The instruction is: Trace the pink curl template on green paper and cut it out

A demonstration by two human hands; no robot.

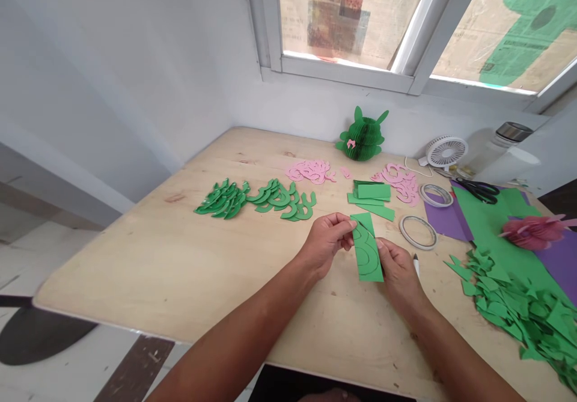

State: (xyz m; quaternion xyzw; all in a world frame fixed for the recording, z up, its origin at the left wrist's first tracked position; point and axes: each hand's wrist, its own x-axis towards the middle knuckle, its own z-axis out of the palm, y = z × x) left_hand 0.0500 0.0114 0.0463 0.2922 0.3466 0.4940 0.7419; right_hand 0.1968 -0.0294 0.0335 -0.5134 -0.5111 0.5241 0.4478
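A green paper strip (368, 258) with curved lines drawn on it is held upright over the table. My left hand (331, 237) pinches its upper left edge between thumb and fingers. My right hand (399, 270) grips its right edge, lower down. A dark line slants across the strip's upper part; whether it is a cut or a drawn line I cannot tell. Behind the strip lies a stack of green paper rectangles (371, 191). A white pen (416, 264) with a dark tip lies beside my right hand, partly hidden by it.
Green curved cutouts (277, 196) and pink cutouts (311, 171) lie on the wooden table (216, 264). Tape rolls (418, 232), black scissors (478, 189) and green scraps (518, 306) are at right. A green paper figure (362, 137), small fan (446, 151) and bottle (505, 143) stand behind.
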